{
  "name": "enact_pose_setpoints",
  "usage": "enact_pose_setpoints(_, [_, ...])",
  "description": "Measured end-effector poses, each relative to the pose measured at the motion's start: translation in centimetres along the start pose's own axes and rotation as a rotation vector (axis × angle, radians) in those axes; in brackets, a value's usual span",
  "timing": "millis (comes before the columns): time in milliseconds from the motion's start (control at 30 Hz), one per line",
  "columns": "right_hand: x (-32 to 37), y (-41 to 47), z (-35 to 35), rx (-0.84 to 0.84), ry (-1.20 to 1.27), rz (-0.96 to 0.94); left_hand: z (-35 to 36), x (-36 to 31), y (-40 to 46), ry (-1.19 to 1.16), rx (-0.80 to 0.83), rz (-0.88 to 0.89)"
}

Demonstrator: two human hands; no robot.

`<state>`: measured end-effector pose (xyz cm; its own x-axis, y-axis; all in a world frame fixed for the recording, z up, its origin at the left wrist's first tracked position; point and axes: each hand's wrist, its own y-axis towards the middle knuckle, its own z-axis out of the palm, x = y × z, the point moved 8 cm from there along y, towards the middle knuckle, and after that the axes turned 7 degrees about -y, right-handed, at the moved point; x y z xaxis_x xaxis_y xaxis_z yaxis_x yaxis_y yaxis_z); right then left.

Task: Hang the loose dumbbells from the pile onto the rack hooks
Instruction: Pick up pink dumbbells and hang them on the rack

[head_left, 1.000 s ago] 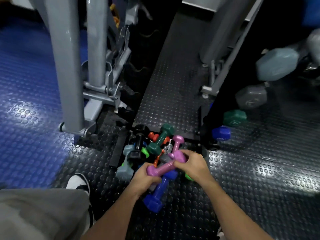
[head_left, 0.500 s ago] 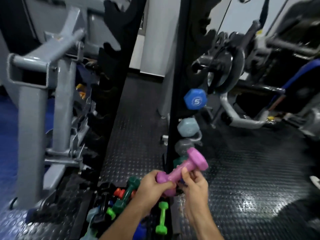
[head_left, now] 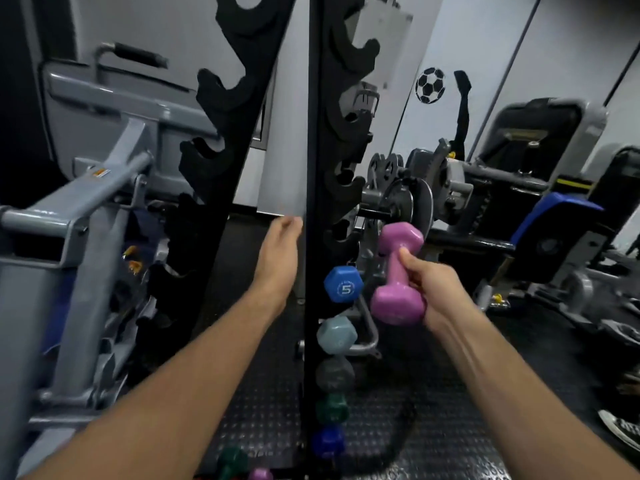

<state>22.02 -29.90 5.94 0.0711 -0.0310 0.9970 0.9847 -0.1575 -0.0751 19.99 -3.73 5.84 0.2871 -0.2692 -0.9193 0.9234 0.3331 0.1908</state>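
Observation:
My right hand (head_left: 433, 289) grips a pink dumbbell (head_left: 398, 271) by its handle, held nearly upright just right of the black rack's right upright (head_left: 313, 168). My left hand (head_left: 278, 258) reaches forward between the two uprights, empty, fingers loosely together. Bare black hooks (head_left: 346, 140) line the right upright above. Below them hang a blue "5" dumbbell (head_left: 343, 284), a pale blue one (head_left: 336, 335), a grey one (head_left: 334, 374), a green one (head_left: 331, 408) and a dark blue one (head_left: 328, 441). The left upright (head_left: 221, 98) carries bare hooks. Pile remnants show at the bottom: a green dumbbell (head_left: 230, 462) and a pink one (head_left: 260, 474).
A grey weight machine frame (head_left: 79, 216) stands close on the left. A plate-loaded machine with a disc (head_left: 410, 204) sits behind the rack on the right, with a blue padded bench (head_left: 554, 220) further right. Black studded floor (head_left: 450, 427) spreads below. A shoe (head_left: 623, 426) lies at the right edge.
The view lifted from the pile to the rack. My left hand let go of the pink dumbbell and reached forward; my right hand raised the dumbbell higher, beside the hooks.

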Motion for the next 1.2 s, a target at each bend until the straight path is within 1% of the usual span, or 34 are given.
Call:
enact_pose_setpoints(67, [2.5,2.6,0.9,0.0,-0.023,0.015,1.1,-1.1,1.7,-0.035,0.043,-0.036])
enact_pose_setpoints(167, [5.1,5.4,2.8,0.027,-0.086,0.067,3.6,-2.2,1.9,-0.073,0.163,-0.091])
enact_pose_setpoints(233, [5.8,6.6,4.1,0.067,-0.152,0.127,5.0,-2.5,1.8,-0.079,0.234,-0.117])
enact_pose_setpoints(333, [6.0,9.1,6.1,0.143,-0.239,0.179,6.0,-2.2,2.2,-0.082,0.285,-0.122])
enact_pose_setpoints(467, [5.9,11.5,8.3,0.185,-0.356,0.181,5.5,-1.2,3.4,-0.077,0.28,-0.125])
enact_pose_setpoints(600, [6.6,12.6,8.6,0.256,-0.448,0.153,5.3,-0.3,4.1,-0.056,0.309,-0.145])
enact_pose_setpoints(667, [6.6,12.7,8.7,0.312,-0.419,0.118,5.2,-0.1,4.0,-0.061,0.313,-0.159])
enact_pose_setpoints(767, [6.0,12.8,8.8,0.353,-0.362,0.062,5.2,0.1,4.0,-0.079,0.314,-0.148])
enact_pose_setpoints(867, [5.2,13.1,8.9,0.354,-0.354,0.007,5.0,0.4,4.1,-0.078,0.317,-0.149])
enact_pose_setpoints(1067, [5.2,12.6,8.7,0.371,-0.428,-0.014,4.9,0.8,4.8,-0.091,0.327,-0.141])
enact_pose_setpoints(1200, [5.4,12.1,8.8,0.356,-0.476,-0.068,5.0,1.2,5.2,-0.039,0.338,-0.124])
